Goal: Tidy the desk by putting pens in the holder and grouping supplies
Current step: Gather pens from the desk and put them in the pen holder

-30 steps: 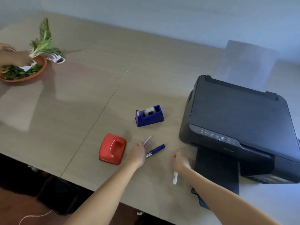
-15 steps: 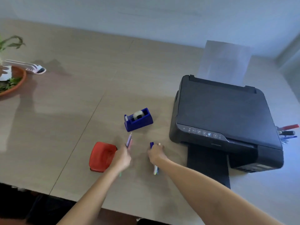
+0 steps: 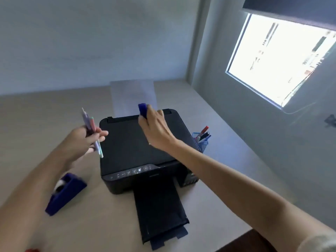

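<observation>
Left hand [image 3: 85, 140]: raised over the desk [image 3: 45, 113] just left of the printer [image 3: 138, 148]; fingers closed around a bundle of pens [image 3: 91, 130].
Pen bundle axis: tilted, upper ends pointing far and left, lower ends near and right, below the fingers.
Right hand [image 3: 156, 128]: raised above the far part of the printer lid; fingers closed on a blue marker [image 3: 143, 110], only its capped upper end visible past the knuckles.
Marker axis: roughly upright, leaning slightly far-left; lower end hidden behind the hand.
Pen holder [image 3: 200, 140]: blue mesh cup on the desk, touching or just beside the printer's right edge; already loaded with red, black and blue pens.
Key relation: holder lies right of and nearer than the right hand, with only the printer's right corner between; left hand well apart from it, the whole printer in between.
Nearer hand: right; likely first to deliver.
Next move, as judged: carry marker right and down, bring its axis vertical, lower end first into the cup.
Risk: jamming against pens already standing in the holder.
Tape dispenser [image 3: 65, 195]: blue, near left on the desk, not yet grouped.
</observation>
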Available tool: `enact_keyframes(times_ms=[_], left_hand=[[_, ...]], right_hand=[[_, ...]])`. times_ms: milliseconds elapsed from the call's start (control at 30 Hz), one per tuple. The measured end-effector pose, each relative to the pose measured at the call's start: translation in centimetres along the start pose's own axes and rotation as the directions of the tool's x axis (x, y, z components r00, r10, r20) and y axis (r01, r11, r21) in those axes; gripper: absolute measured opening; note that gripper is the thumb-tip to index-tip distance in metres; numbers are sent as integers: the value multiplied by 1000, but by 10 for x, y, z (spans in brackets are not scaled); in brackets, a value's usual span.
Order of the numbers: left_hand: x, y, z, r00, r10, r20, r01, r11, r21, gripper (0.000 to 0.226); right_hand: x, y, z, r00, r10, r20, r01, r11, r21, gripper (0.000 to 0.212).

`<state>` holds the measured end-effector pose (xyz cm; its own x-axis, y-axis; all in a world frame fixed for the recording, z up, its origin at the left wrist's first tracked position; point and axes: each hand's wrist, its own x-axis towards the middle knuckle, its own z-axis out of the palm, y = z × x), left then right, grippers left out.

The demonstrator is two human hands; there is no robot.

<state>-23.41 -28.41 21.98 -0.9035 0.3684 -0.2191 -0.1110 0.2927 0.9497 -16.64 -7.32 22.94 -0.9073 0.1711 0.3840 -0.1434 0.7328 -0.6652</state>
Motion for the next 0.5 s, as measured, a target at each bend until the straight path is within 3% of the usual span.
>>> enact_keyframes(times_ms=[100, 233, 367, 500], left_hand=[[32, 39, 60, 998, 50, 36, -46, 993, -109, 13], [67, 71, 143, 991, 96, 93, -85, 990, -116, 19], [106, 84, 232, 989, 55, 139, -44, 996, -80, 18], [148, 75, 301, 986, -43, 160, 52, 997, -52, 22]], right_hand=[[18, 65, -63, 961, 249, -117, -238, 966, 102, 9], [19, 141, -121, 836, 501, -224, -438, 855, 277, 15], [15, 214, -145, 713, 650, -263, -516, 740, 432, 4], [22, 274, -146, 625, 767, -143, -508, 540, 671, 8]])
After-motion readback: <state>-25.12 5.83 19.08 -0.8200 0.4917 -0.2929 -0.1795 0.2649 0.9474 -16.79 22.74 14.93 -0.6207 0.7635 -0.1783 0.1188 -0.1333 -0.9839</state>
